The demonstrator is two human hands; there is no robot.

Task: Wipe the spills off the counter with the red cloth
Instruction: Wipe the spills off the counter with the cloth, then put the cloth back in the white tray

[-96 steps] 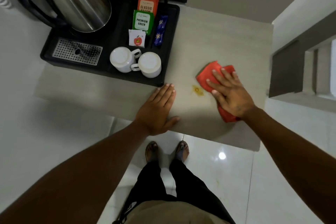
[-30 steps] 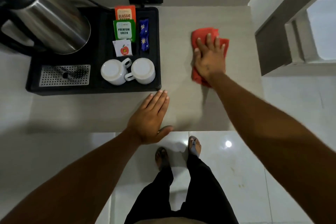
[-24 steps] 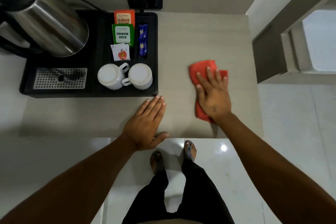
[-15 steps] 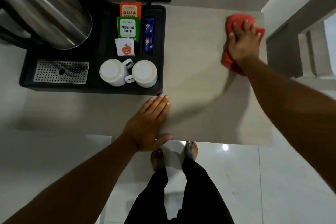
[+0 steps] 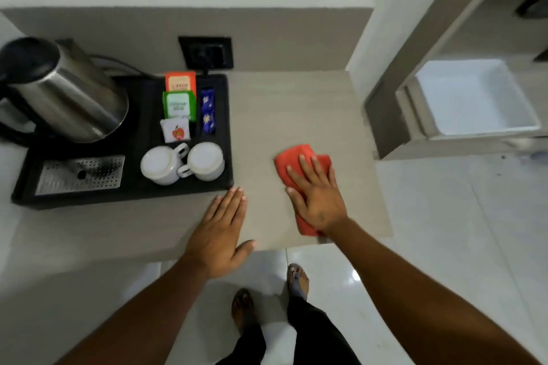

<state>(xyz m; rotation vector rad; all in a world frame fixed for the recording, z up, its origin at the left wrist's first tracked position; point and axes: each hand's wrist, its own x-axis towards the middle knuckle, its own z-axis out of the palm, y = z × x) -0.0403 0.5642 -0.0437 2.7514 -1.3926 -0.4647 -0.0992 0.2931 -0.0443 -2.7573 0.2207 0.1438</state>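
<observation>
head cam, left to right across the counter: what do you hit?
Kettle → drip grate → left cup → right cup → left hand → red cloth under right hand.

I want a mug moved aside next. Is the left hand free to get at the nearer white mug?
Probably yes: the left hand lies flat and empty on the counter, and the mug stands just beyond its fingertips, uncovered.
</observation>
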